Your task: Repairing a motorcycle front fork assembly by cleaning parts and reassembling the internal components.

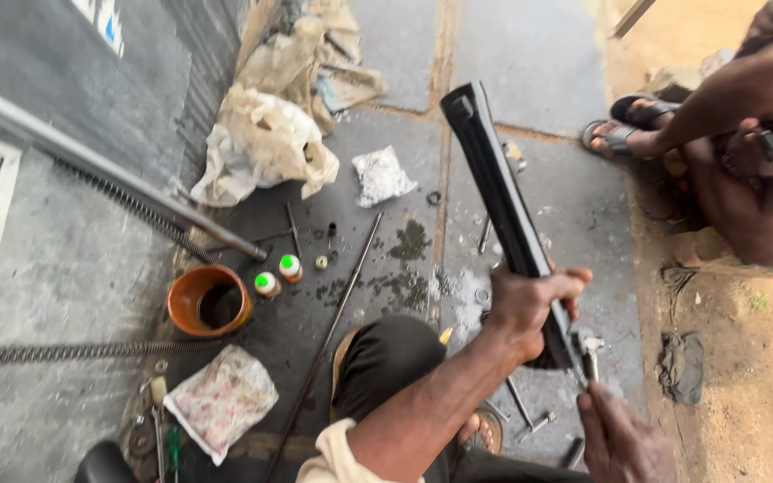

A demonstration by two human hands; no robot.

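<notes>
My left hand (530, 302) grips a long black tube (498, 192) near its lower end and holds it tilted, top end pointing away from me. My right hand (624, 438) pinches a small metal tool (590, 353) at the tube's bottom fitting. My bent knee in dark trousers (386, 353) is just left of both hands.
On the oily concrete lie a thin rod (333, 322), an orange cup (209, 301), two small green-capped bottles (279, 275), a long spring (82, 351), a grey pipe (109, 170), rags (266, 139) and screwdrivers (165, 429). Another person (744, 152) sits at the right.
</notes>
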